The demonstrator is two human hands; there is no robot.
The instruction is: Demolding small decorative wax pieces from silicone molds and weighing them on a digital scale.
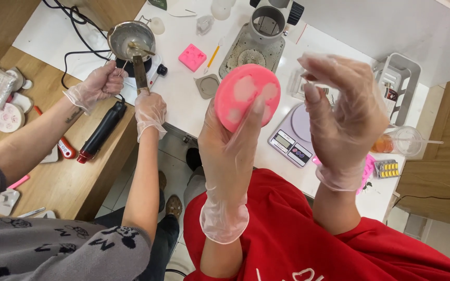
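Observation:
My left hand, in a clear glove, is raised over the table edge and grips a round pink silicone mould with pale patches on its face; my fingers wrap its lower rim. To the mould's right my right hand, also gloved, is held up with its fingers curled and apart, not touching the mould and with nothing visible in it. Both forearms rise from my red top.
A digital scale sits on the white table below my hands. A co-worker's gloved hands hold a metal pot on a hot plate and a flat blade. Nearby are a pink square mould, a black heat gun, a plastic cup and a white rack.

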